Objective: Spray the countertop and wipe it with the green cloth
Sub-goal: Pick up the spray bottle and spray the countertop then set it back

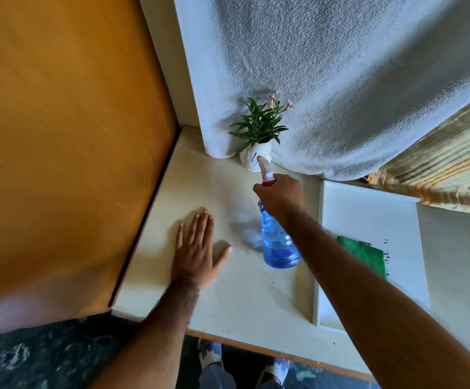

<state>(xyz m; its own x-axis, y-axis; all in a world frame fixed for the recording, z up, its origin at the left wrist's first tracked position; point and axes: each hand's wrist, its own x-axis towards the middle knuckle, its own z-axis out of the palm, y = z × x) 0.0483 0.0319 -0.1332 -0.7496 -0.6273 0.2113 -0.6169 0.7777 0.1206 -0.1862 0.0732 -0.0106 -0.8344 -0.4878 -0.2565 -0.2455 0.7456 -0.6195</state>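
Observation:
My right hand (280,196) grips the neck of a blue spray bottle (277,242) with a white and red nozzle, held above the cream countertop (245,299), nozzle pointing away toward the back. My left hand (197,248) lies flat on the countertop, fingers spread, just left of the bottle, holding nothing. The green cloth (365,252) lies folded on a white tray (379,214) to the right, partly hidden behind my right forearm.
A small potted plant (257,141) in a white cup stands at the back, right behind the nozzle. A grey-white towel (326,80) hangs behind it. An orange wooden panel (68,136) walls the left side. The counter's front edge runs above my feet.

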